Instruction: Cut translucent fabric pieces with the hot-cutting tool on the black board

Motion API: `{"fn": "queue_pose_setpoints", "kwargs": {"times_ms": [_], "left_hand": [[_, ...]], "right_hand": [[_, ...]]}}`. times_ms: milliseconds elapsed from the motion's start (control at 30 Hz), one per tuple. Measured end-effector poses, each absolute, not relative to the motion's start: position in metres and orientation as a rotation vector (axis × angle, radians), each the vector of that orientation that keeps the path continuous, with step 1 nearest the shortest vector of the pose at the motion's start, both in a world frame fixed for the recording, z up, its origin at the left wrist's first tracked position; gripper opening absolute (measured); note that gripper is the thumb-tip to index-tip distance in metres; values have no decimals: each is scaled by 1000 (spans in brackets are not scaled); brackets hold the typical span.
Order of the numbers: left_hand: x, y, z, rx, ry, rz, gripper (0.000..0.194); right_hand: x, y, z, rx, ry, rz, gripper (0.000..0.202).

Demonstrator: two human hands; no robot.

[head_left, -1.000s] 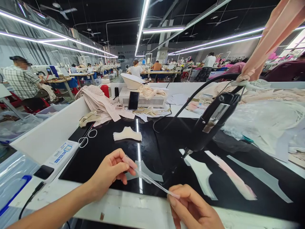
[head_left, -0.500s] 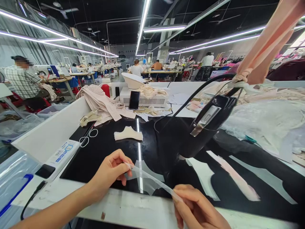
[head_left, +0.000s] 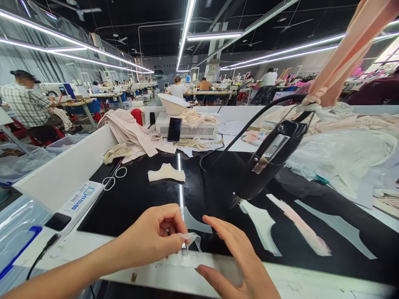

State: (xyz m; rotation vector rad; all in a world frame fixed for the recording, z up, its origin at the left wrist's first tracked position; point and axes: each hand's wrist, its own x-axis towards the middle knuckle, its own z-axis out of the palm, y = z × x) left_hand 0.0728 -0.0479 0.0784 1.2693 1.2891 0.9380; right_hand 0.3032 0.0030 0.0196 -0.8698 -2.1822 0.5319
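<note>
My left hand (head_left: 160, 234) is closed in a pinch on a thin, translucent piece of sheer fabric (head_left: 193, 239), which hangs bunched from its fingertips near the front edge of the black work surface. To its right, my right hand (head_left: 238, 253) is open, thumb and fingers spread, holding nothing. A second sheer, curved cut piece (head_left: 197, 222) lies flat just behind the hands. Further back rests a thick cream shaped piece (head_left: 166, 172). On the right lie a stack of whitish cut pieces (head_left: 262, 228), a pinkish-white strip (head_left: 299, 224) and a long translucent piece (head_left: 338, 228).
A black device (head_left: 274, 151) with a cable hangs from pink cloth at right. Beige fabric strips (head_left: 129, 128), a phone (head_left: 174, 129) and a white vented box (head_left: 199, 131) stand behind. At left are a white labelled box (head_left: 81, 201) and white loops (head_left: 114, 178).
The sheer piece was stretched between both hands; my right hand has let go and opened. My left hand has moved right and down, with the piece now bunched in its fingers.
</note>
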Motion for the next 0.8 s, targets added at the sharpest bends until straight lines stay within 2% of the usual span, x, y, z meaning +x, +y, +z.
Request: {"fn": "queue_pose_setpoints", "kwargs": {"times_ms": [67,167,200,300,433,567,667,800], "left_hand": [[74,-46,82,1327,1281,901,14],[74,-39,85,1368,1271,896,15],[74,-36,85,1369,1272,917,16],[73,-28,78,1298,1225,1053,24],[75,-28,60,1150,1106,1093,44],[82,-36,51,1024,960,1037,39],[84,-38,53,1006,998,1086,37],[80,-38,51,978,1036,1010,42]], "right_hand": [[293,6,26,-772,-2182,594,54],[277,10,36,-771,-2147,848,17],[273,10,39,-838,-2103,956,11],[263,6,49,-1065,-1793,1294,20],[256,-1,53,-1113,-1288,1584,35],[255,-7,47,-1112,-1146,1646,38],[260,-9,42,-1166,-1276,1574,37],[271,-7,39,-1269,-1509,1163,36]]}}
